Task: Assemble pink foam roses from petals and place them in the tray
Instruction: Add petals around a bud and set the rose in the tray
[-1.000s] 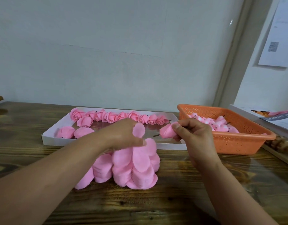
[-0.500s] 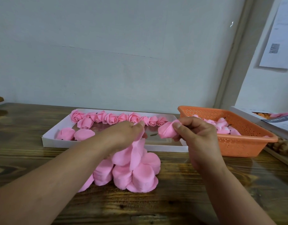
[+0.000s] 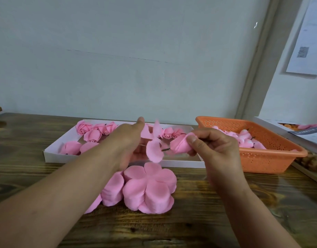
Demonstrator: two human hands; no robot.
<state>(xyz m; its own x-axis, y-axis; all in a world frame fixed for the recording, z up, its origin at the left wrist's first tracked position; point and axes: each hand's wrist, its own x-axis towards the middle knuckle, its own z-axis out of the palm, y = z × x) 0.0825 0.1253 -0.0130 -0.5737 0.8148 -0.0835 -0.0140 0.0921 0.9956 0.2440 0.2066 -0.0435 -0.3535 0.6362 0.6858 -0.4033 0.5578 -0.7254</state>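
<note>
A dark-stained wooden table (image 3: 199,221) with a strong grain and a glossy finish is seen below the hands and stretches out to both sides of them. Beyond the hands a plain, pale grey-white wall (image 3: 118,59) is seen, marked by a faint slanted line. Up and to the right of the right hand a grey vertical frame (image 3: 256,68) is leaned across the view by the wide lens. Further right of it a sheet of printed paper (image 3: 308,42) is fixed to a lighter wall. The scene is lit softly and evenly, and faint reflections are carried by the tabletop.
</note>
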